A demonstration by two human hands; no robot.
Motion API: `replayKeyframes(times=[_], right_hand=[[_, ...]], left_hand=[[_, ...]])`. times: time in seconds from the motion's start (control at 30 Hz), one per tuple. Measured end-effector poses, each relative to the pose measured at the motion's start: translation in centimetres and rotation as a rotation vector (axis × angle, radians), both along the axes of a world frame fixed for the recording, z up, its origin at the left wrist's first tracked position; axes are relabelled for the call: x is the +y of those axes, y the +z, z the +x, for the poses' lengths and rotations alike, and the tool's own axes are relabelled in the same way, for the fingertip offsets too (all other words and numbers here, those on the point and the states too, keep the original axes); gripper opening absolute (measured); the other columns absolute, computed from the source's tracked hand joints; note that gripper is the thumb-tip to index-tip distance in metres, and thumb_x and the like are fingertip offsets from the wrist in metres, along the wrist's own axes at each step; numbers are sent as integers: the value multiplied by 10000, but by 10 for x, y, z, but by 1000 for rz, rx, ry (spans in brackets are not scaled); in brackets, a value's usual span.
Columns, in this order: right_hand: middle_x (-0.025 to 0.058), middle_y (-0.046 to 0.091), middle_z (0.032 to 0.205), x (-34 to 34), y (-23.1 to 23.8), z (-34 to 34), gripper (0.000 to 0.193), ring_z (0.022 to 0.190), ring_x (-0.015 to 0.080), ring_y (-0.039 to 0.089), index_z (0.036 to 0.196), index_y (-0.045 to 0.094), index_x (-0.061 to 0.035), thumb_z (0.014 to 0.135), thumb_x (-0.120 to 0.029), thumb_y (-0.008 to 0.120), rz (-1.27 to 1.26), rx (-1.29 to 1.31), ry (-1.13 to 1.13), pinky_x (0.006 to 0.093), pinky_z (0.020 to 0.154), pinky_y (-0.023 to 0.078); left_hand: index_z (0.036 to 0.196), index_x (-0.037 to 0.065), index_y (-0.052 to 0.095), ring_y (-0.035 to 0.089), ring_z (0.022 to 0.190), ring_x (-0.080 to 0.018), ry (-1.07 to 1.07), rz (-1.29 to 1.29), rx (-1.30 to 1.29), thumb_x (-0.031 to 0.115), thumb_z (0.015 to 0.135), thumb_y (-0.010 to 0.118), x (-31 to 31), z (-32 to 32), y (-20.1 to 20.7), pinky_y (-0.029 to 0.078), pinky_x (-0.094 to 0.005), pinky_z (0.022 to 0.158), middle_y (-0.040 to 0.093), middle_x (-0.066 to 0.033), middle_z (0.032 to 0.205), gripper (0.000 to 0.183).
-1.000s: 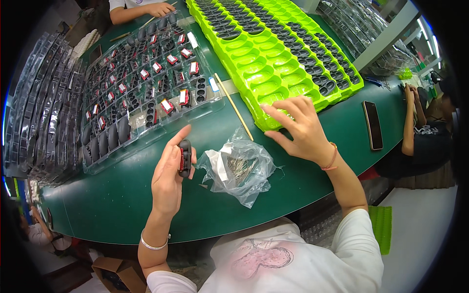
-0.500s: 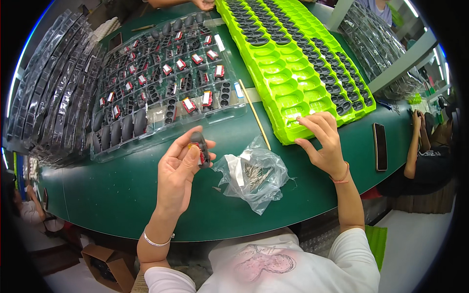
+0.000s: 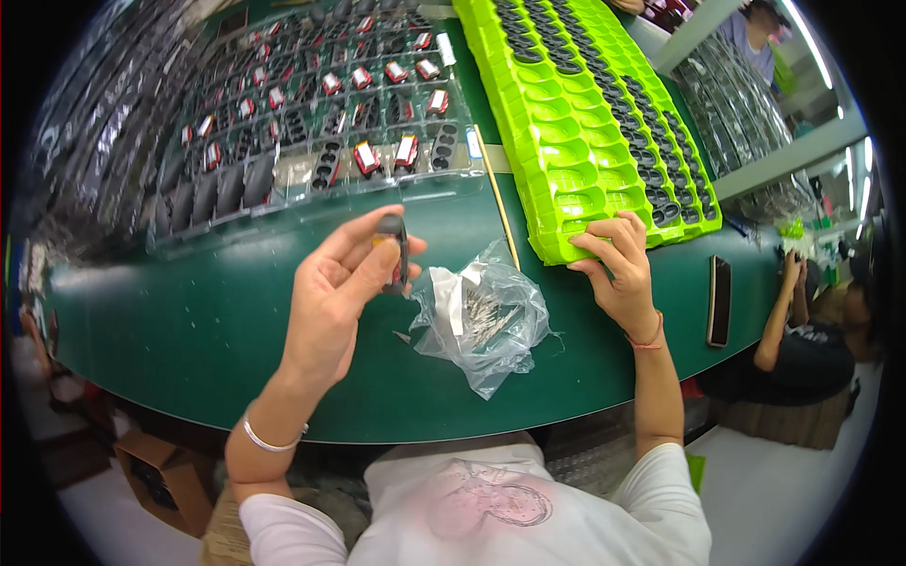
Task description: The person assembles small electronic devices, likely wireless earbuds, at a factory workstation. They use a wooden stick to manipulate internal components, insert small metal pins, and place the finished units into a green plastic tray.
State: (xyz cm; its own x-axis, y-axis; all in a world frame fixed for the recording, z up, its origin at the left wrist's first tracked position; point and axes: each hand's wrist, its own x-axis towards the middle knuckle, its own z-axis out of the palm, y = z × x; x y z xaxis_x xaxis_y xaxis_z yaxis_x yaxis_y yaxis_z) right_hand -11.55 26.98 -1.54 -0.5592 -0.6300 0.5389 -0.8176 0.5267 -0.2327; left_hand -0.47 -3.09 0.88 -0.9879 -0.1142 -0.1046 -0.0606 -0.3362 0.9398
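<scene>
My left hand [image 3: 326,292] is closed on a small black oval plastic shell [image 3: 393,227], with a red and yellow part showing under the thumb. It is held above the green table, to the left of a clear plastic bag [image 3: 522,344] full of thin metal pieces. At the near edge of a lime-green moulded tray [image 3: 566,203], my right hand [image 3: 623,274] has its fingers curled over the rim and the thumb below. Rows of black oval pieces [image 3: 645,156] fill part of that tray, while its near left pockets hold nothing.
A clear tray [image 3: 311,191] of black shells and red parts with white labels lies at the far left. Stacked clear trays [image 3: 104,132] rise beside it. A thin wooden stick [image 3: 497,198] lies between the trays. A phone [image 3: 719,302] rests at right, near another person's arm [image 3: 780,316].
My right hand's spread fingers have drawn together on the green tray's near rim. My left hand still holds the shell, now turned more edge-on. The whole view has shifted slightly.
</scene>
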Motion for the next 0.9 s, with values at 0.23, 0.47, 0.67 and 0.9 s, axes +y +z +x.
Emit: replayKeyframes(times=[0.23,0.47,0.67,0.9], right_hand=[[56,593,897,-2,0,1,246,865,240,570,941,660,-59,709,-62,740,-52,-33,-8,429,952,378],[76,586,896,0,5,4,205,869,256,570,919,666,-17,724,-46,723,-123,-39,-25,425,956,405],[90,597,906,0,12,9,220,852,263,579,936,659,4,722,-1,710,-222,-110,-65,361,875,441],[114,631,936,-4,25,8,231,886,241,599,977,656,25,751,10,697,-282,-98,-67,319,816,460]], left_hand=[[1283,-3,504,617,881,-125,-37,66,19,218,940,593,-2,3,-2,504,-273,780,645,-111,1048,417],[1274,19,521,617,878,-118,-59,56,16,226,939,596,-4,4,-3,501,-268,780,650,-97,1052,401],[1266,24,526,612,886,-110,-36,-59,62,160,914,626,3,-2,-8,499,-267,796,653,-93,1056,391],[1197,19,567,630,919,-130,-214,-637,371,82,836,688,24,-27,-8,500,-287,810,672,-64,1045,386]])
